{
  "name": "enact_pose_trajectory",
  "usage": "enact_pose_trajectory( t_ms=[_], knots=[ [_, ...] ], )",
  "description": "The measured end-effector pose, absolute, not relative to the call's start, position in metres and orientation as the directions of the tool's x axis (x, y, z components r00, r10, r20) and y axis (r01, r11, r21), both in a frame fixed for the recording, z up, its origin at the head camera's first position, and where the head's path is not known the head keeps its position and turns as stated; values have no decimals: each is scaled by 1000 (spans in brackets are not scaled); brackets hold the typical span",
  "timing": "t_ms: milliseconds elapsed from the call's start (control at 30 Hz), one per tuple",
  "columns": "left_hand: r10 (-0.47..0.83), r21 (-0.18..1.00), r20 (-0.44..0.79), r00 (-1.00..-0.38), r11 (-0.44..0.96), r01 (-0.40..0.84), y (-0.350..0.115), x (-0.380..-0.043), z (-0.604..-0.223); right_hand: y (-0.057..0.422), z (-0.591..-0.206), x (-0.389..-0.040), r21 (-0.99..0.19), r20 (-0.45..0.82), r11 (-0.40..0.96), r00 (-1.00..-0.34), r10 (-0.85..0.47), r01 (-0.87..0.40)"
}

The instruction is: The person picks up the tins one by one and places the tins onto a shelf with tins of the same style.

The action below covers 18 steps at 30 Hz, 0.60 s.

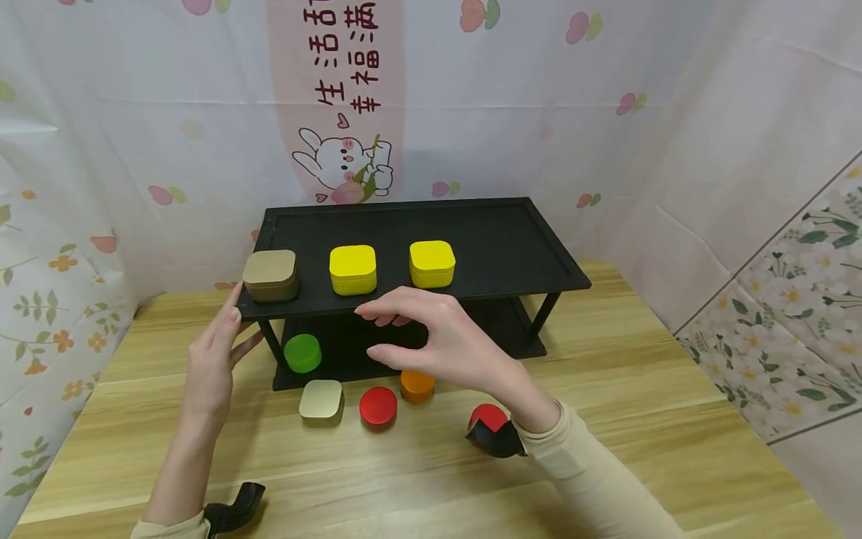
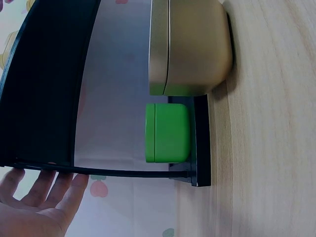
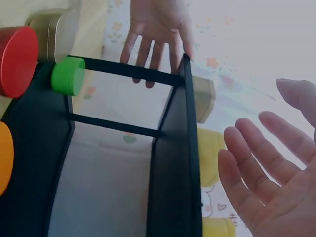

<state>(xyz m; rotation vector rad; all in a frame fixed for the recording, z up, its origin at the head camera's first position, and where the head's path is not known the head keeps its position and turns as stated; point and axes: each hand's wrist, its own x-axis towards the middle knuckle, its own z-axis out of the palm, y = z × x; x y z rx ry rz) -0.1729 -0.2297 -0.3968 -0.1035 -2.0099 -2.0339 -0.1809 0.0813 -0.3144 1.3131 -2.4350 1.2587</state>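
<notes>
My left hand [image 1: 209, 363] touches the left front corner of the black two-tier shelf [image 1: 491, 247], its fingers mostly straight along the side. In the left wrist view, the fingertips [image 2: 79, 185] meet the upper board's edge. My right hand [image 1: 441, 337] is raised before the upper board's front edge, thumb and fingers apart with nothing between them. On the upper board stand a khaki square tin [image 1: 271, 275] at the left corner and two yellow square tins, one [image 1: 353, 269] near the middle and the other [image 1: 432, 263] farther right. A green round tin [image 1: 302, 353] stands on the lower board.
On the wooden table before the shelf are a pale gold square tin [image 1: 321, 400], a red round tin [image 1: 378, 406] and an orange round tin [image 1: 417, 385]. Another red tin [image 1: 489, 417] is partly hidden by the right wrist's black mount [image 1: 497, 440]. A patterned curtain [image 1: 539, 97] hangs behind.
</notes>
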Motion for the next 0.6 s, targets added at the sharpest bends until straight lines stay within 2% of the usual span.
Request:
enact_pose_trajectory(
  t_ms=[367, 600],
  knots=[
    [-138, 967, 254, -957, 11, 255, -229, -174, -397, 65, -335, -182, -656, 391, 312, -663, -639, -687],
    [-143, 965, 260, -955, -9, 264, -229, -174, -398, 53, -351, -182, -617, 349, 371, -664, -662, -694]
  ],
)
